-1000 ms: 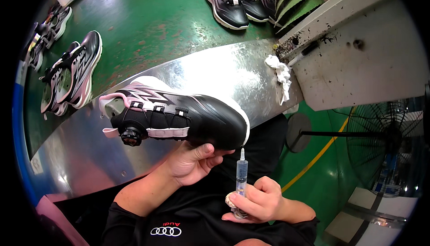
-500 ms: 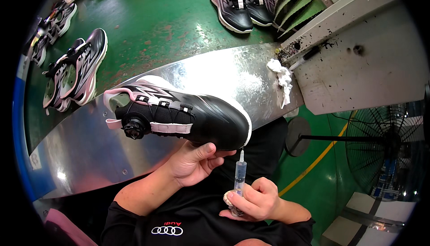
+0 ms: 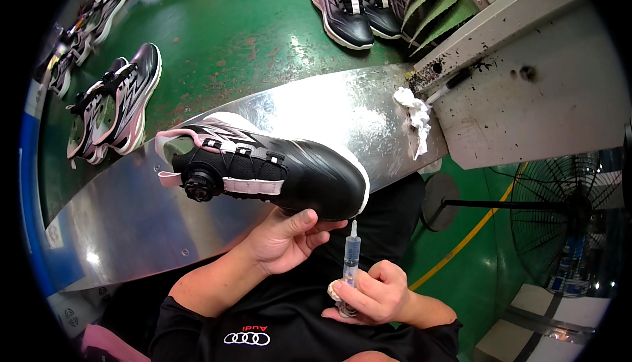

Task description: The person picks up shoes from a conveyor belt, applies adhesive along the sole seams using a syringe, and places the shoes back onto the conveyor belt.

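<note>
A black sneaker (image 3: 322, 174) with pink trim, a dial on its lacing and a white sole lies tilted on its side over the metal ledge (image 3: 217, 230). Beneath its forefoot, my left hand (image 3: 283, 243) is closed on the shoe, the thumb showing and the other fingers partly hidden. My right hand (image 3: 378, 293) grips an upright syringe (image 3: 352, 250) with clear liquid inside. Its thin needle tip meets the edge of the toe, where upper and sole join. A small whitish wad (image 3: 334, 291) is tucked against the syringe under my right fingers.
Past the ledge runs a green surface (image 3: 217, 46) carrying similar sneakers, a pair at left (image 3: 125, 105) and others at top (image 3: 349, 19). Crumpled white tissue (image 3: 415, 115) and a pen (image 3: 454, 82) lie near a stained metal panel (image 3: 533, 92). A fan (image 3: 573, 210) stands at right.
At far left, the distant shoes have shifted a little and one more shows beside them. My hands, the sneaker and the syringe stay almost exactly as they were.
</note>
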`<state>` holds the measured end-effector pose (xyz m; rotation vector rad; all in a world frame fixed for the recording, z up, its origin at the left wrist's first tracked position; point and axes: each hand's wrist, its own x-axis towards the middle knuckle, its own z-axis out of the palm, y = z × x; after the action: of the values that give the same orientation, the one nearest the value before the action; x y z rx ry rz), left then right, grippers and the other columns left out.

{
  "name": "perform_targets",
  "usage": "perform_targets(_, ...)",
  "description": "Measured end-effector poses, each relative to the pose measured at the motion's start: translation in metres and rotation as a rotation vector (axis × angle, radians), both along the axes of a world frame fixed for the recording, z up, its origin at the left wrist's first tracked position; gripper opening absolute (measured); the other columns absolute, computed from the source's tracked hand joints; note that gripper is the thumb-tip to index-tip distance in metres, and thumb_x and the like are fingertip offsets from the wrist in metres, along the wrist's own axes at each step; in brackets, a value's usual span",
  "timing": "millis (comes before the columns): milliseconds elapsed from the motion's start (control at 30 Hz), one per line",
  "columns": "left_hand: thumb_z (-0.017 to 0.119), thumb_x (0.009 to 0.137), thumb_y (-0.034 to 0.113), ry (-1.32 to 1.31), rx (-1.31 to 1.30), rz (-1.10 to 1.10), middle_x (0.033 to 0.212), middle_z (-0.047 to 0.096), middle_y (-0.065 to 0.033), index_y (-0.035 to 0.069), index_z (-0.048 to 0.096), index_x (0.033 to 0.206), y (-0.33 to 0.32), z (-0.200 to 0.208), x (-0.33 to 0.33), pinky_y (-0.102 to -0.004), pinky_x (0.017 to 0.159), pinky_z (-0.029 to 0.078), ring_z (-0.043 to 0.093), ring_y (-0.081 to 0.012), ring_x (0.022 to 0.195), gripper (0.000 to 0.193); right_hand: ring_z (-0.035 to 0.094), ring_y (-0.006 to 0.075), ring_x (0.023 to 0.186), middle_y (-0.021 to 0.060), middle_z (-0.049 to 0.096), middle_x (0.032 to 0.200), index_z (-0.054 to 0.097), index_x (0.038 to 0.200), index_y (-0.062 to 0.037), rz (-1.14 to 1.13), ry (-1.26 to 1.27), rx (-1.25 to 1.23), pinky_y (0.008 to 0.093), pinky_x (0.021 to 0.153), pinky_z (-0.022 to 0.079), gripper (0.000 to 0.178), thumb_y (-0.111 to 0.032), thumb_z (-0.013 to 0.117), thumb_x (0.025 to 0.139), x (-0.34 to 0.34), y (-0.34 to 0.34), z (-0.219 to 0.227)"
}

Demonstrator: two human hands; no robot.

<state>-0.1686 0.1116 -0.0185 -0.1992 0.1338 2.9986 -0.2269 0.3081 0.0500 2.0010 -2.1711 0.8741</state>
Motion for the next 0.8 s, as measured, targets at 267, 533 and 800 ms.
perform_targets(267, 0.060, 0.086, 0.008, 0.037, -0.025, -0.072, 0.118, 0.059, -0.0108, 0.007, 0.050, 0.125, -0.011, -0.021, 0.021, -0.0373, 0.083, 0.052, 0.057, -0.0264, 0.111, 0.040, 0.046, 0.0218, 0.074, 0.0025, 0.051, 0.093, 0.049, 0.111, -0.0158, -0.167, 0.116, -0.180, 0.0323, 0.063, 0.037, 0.068, -0.050, 0.081, 0.061, -0.015, 0.041, -0.005)
perform_targets(533, 0.065, 0.067, 0.003, -0.415, -0.254, 0.190, 0.129, 0.048, -0.0201, -0.003, 0.033, 0.135, -0.028, 0.012, 0.114, -0.0438, 0.101, 0.040, 0.051, -0.0316, 0.117, 0.075, 0.044, 0.0260, 0.079, 0.0078, 0.055, 0.092, 0.052, 0.112, -0.0044, -0.274, 0.021, -0.144, 0.0364, 0.071, 0.039, 0.065, -0.043, 0.078, 0.066, -0.114, -0.007, -0.085)
perform_targets(800, 0.074, 0.068, 0.010, -0.193, -0.644, 0.247, 0.117, 0.057, -0.0108, -0.001, 0.040, 0.128, -0.083, 0.013, -0.003, -0.0343, 0.095, 0.045, 0.058, -0.0207, 0.106, 0.070, 0.044, 0.0244, 0.080, 0.0076, 0.059, 0.094, 0.058, 0.107, -0.0051, -0.346, -0.185, -0.263, 0.0337, 0.072, 0.041, 0.060, -0.027, 0.083, 0.058, -0.140, -0.055, -0.100)
